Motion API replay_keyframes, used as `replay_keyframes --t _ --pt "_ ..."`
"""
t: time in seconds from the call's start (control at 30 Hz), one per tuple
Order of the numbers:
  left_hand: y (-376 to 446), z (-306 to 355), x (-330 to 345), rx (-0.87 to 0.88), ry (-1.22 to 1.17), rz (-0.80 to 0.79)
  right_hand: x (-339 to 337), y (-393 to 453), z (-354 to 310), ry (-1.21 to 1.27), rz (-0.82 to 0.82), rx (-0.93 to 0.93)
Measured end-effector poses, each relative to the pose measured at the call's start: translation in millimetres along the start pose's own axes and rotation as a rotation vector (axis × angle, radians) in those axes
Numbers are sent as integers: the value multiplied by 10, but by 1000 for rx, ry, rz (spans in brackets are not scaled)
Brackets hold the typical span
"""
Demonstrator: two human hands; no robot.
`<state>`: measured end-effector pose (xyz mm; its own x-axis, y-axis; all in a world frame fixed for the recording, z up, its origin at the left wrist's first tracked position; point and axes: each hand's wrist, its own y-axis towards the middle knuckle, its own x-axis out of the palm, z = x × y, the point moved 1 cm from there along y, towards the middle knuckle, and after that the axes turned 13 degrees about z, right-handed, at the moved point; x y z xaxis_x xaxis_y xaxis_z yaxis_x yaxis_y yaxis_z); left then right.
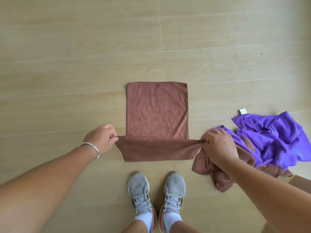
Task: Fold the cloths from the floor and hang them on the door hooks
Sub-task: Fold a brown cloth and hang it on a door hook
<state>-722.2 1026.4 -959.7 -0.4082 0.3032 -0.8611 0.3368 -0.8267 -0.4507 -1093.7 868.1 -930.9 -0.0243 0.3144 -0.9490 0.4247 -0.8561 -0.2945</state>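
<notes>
A brown cloth (pixel 157 109) lies flat on the wooden floor in front of my feet. Its near edge is lifted and pulled taut between my hands. My left hand (pixel 101 139), with a silver bangle on the wrist, pinches the near left corner. My right hand (pixel 218 145) pinches the near right corner. To the right lies a heap with a crumpled purple cloth (pixel 276 138) on top of another crumpled brown cloth (pixel 218 175). My right hand is over the left end of that heap. No door or hooks are in view.
My two grey sneakers (pixel 156 199) stand just behind the flat cloth. A small white tag (pixel 242 111) sticks out at the purple cloth's far edge. A brown cardboard-like corner (pixel 301 182) shows at the right edge. Bare plank floor (pixel 84 64) stretches ahead and left.
</notes>
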Motion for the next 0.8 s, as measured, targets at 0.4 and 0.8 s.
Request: replay_keyframes --t 0.4,0.8 --pt "1997 -146 274 30 -69 254 743 2021 130 69 259 60" --pt "3210 -224 874 48 75 438 1560 3200 226 12 248 167"
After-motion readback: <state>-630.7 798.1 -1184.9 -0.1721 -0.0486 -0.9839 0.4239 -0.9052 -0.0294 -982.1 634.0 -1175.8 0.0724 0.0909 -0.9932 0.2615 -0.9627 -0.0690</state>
